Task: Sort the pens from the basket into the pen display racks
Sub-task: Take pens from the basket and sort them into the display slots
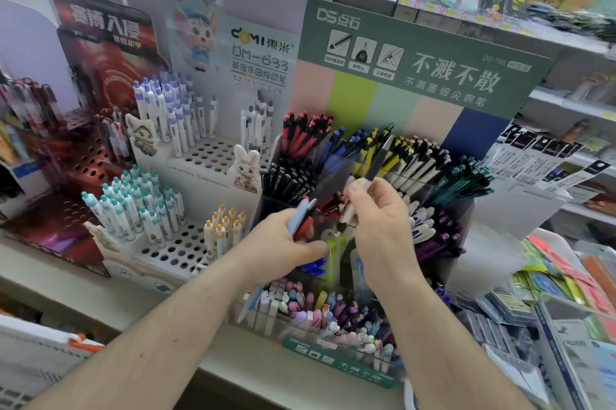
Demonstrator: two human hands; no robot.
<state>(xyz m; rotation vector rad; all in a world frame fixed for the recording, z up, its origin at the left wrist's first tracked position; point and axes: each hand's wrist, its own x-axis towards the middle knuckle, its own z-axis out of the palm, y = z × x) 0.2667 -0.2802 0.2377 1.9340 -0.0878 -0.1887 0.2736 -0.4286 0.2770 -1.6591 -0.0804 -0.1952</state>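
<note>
My left hand (283,239) is shut on a small bunch of pens (301,218), pale blue and red among them. My right hand (380,219) pinches a cream pen (350,206) with a dark tip, held tilted over the middle of the clear tiered pen rack (466,206). That rack, under a green header board (420,53), holds rows of red, blue, yellow, cream, teal, black and purple pens (410,156). Its front compartment holds pastel pens (320,313). The basket is at the lower left corner (20,359), mostly out of frame.
A white holed rack (206,156) at the left holds purple-, teal- and yellow-capped pens with cartoon figures. A red holed rack (83,156) stands further left. Packaged stationery (566,276) is piled at the right. Shop shelves run behind.
</note>
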